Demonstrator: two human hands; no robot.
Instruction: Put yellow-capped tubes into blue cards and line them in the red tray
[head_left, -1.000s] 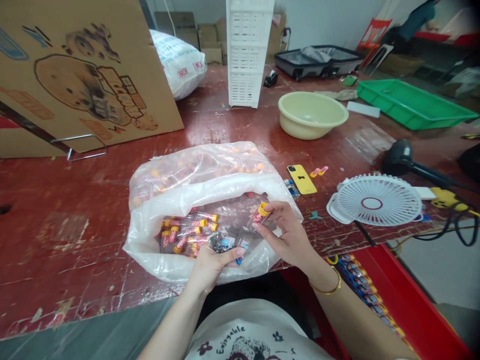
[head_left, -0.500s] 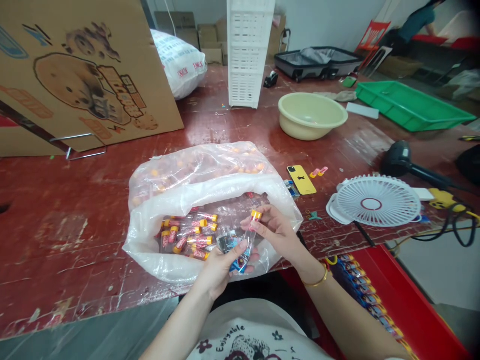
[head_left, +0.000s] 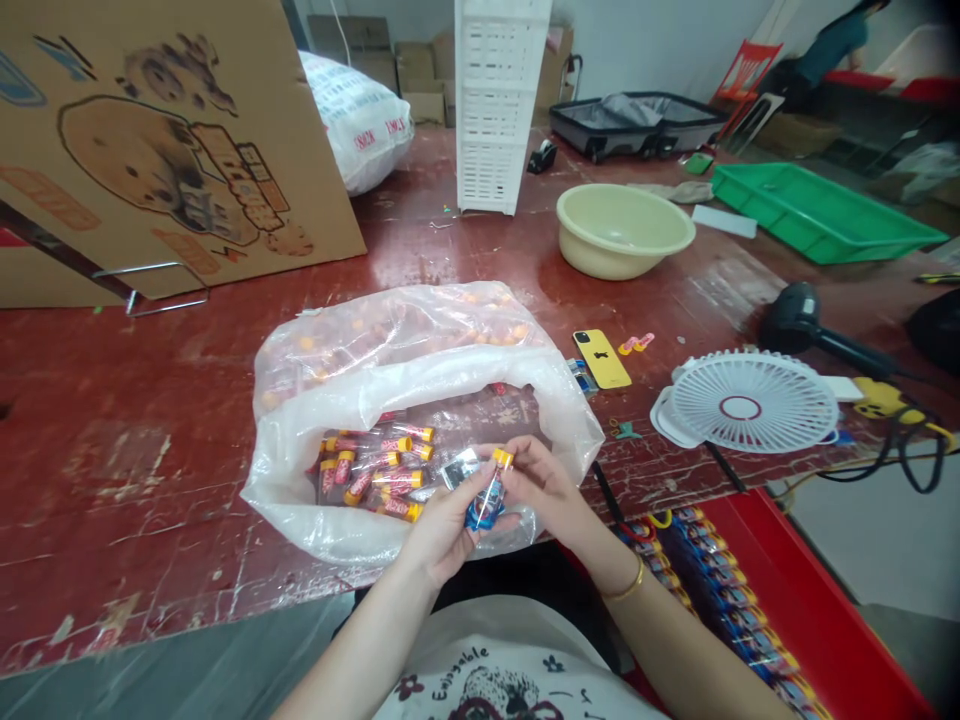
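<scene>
My left hand [head_left: 442, 530] is closed around a small clear tube with a yellow cap [head_left: 502, 458], held tilted over the front of the plastic bag. Blue printed wrapping [head_left: 484, 510] covers the tube's lower part; whether it is stuck on or only pressed there I cannot tell. The fingers of my right hand [head_left: 546, 487] grip the tube near its cap. Past my left fingers a silvery-and-dark printed piece [head_left: 460, 467] sticks out. Several tubes with yellow caps and pink-red labels [head_left: 397, 480] lie in the mouth of the clear plastic bag [head_left: 420, 375].
Right of the bag lie a yellow phone [head_left: 602, 358], a white fan grille [head_left: 750, 405] and a black hair dryer [head_left: 799, 320]. Farther back are a cream basin [head_left: 622, 235] and green tray [head_left: 825, 215]. A cardboard box [head_left: 300, 190] stands left. A red bin [head_left: 810, 590] holds blue-wrapped tubes.
The capped tube has come down against the blue wrapping in my left hand. My right hand has moved slightly down and stays by the cap. The silvery piece now pokes out more clearly.
</scene>
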